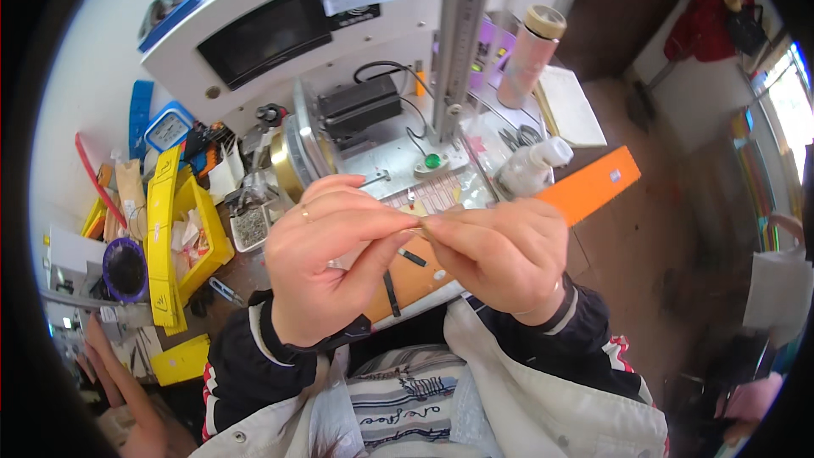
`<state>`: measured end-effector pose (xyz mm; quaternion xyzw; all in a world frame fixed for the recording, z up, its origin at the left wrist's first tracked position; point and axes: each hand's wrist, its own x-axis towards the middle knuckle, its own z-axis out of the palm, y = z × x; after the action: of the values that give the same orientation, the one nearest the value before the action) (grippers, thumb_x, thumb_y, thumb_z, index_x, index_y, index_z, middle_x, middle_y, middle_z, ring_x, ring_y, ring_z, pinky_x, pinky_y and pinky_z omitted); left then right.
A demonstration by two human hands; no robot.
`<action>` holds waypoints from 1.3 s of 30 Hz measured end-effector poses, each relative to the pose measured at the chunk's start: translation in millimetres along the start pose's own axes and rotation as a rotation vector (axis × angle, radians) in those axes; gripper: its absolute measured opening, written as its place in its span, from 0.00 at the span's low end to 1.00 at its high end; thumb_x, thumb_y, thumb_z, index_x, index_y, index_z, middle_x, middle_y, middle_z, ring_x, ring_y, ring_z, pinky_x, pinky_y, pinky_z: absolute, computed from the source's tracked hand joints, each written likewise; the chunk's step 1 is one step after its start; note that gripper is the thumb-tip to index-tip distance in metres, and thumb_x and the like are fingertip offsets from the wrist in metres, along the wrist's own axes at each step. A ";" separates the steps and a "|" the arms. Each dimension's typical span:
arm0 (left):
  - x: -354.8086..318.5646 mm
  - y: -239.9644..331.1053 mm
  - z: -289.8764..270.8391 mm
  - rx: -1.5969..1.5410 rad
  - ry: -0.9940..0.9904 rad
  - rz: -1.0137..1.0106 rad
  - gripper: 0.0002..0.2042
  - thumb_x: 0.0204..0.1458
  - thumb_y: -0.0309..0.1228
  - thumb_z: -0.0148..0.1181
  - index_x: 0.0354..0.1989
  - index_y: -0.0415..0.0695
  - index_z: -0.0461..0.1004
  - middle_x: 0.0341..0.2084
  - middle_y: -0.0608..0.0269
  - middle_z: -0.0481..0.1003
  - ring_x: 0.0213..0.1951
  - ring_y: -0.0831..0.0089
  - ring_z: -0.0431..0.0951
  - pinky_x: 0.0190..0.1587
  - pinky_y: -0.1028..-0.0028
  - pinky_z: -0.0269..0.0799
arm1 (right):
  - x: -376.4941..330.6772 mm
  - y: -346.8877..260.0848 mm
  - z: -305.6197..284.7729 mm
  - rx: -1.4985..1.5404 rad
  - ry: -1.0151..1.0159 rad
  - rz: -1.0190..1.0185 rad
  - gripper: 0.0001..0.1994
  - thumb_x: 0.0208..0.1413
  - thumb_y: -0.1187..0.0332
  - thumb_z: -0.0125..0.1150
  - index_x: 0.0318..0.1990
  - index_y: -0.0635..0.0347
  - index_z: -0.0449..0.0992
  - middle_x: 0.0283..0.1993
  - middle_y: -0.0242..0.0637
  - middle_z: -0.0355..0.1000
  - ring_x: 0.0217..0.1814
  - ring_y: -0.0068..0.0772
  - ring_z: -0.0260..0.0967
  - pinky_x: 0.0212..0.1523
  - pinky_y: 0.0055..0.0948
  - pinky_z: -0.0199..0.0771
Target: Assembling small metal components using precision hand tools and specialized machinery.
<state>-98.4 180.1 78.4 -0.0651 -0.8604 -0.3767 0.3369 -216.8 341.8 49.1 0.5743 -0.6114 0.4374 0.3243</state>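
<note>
My left hand (pixel 335 254) and my right hand (pixel 502 254) meet in front of my chest, both pinching at the fingertips. Something thin and very small is between them, too small to name. Below and behind the fingers lies an orange-brown board (pixel 407 282) with small dark pieces on it. Just beyond my hands is a white machine bed with a green button (pixel 432 161). A brass-rimmed round wheel (pixel 287 168) stands close to the left hand's far side.
Left stand a yellow bin (pixel 222 242), a tall yellow strip (pixel 161 246) and a purple-rimmed bowl (pixel 125 270). Rightward are a white-capped bottle (pixel 532 168), a pink tumbler (pixel 530 59) and an orange strip (pixel 593 185). A metal column (pixel 458 42) rises behind. Another person's arm (pixel 127 382) shows lower left.
</note>
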 end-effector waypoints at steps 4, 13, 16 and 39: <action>-6.0 -4.4 2.7 0.101 0.005 0.063 0.06 0.44 0.19 0.66 0.31 0.41 0.81 0.25 0.61 0.79 0.30 0.66 0.79 0.50 0.60 0.72 | -12.2 5.4 0.8 0.036 -0.052 0.015 0.12 0.43 0.71 0.65 0.38 0.58 0.81 0.30 0.31 0.78 0.23 0.26 0.73 0.21 0.24 0.69; -33.8 -1.7 -21.6 0.294 0.031 0.182 0.05 0.53 0.17 0.53 0.36 0.34 0.75 0.31 0.54 0.75 0.35 0.63 0.75 0.58 0.48 0.64 | -58.1 21.3 -35.9 0.128 -0.132 0.451 0.05 0.53 0.77 0.65 0.38 0.64 0.80 0.29 0.39 0.76 0.22 0.27 0.70 0.23 0.23 0.68; -43.8 -7.2 -19.1 0.281 0.069 0.163 0.05 0.54 0.18 0.52 0.36 0.34 0.74 0.31 0.54 0.75 0.36 0.63 0.75 0.59 0.47 0.63 | -69.5 13.5 -73.6 0.703 -0.401 1.200 0.05 0.63 0.73 0.59 0.40 0.64 0.77 0.28 0.29 0.74 0.26 0.15 0.69 0.28 0.19 0.69; -10.0 13.2 159.2 -0.167 -0.247 0.378 0.09 0.40 0.22 0.70 0.32 0.44 0.80 0.28 0.66 0.77 0.31 0.64 0.76 0.39 0.66 0.70 | -132.7 -12.6 -121.0 0.301 0.013 0.897 0.08 0.48 0.76 0.73 0.37 0.61 0.82 0.28 0.32 0.77 0.22 0.15 0.69 0.23 0.18 0.66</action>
<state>-170.4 301.0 2.2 -0.2983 -0.8335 -0.3659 0.2870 -199.9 507.7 -18.9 0.2912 -0.7268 0.6217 0.0203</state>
